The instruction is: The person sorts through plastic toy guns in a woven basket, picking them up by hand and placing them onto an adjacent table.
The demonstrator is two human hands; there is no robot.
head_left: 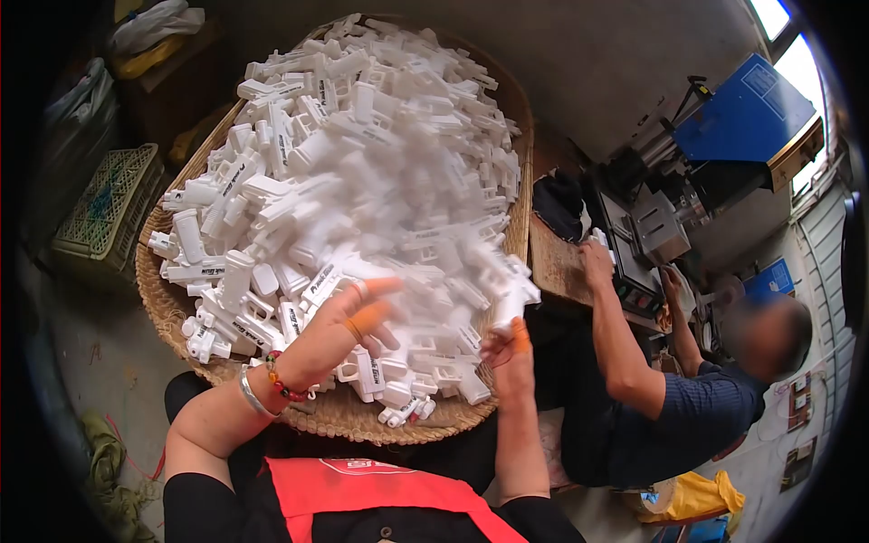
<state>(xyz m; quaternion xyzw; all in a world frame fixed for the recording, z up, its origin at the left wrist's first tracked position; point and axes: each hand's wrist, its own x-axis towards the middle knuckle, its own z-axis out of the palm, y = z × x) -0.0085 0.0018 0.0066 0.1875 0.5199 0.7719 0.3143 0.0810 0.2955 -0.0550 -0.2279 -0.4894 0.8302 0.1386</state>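
Note:
A large round woven basket (152, 299) is heaped with white plastic toy pistols (240, 185), many with dark lettering on the side. Over its near edge, my left hand (348, 317) reaches above the pile, fingers spread and slightly blurred, with orange tape on some of them. It wears a beaded bracelet and a silver bangle. At the basket's right side, my right hand (509, 351) grips a white toy pistol (518, 294), its fingers partly hidden and orange tape on one. The middle of the heap is smeared by motion.
To the right, a co-worker (688, 398) sits with both hands at a machine with a blue housing (747, 109) on a wooden bench (559, 262). A green plastic crate (109, 204) stands at left. A yellow bag (697, 496) lies at lower right.

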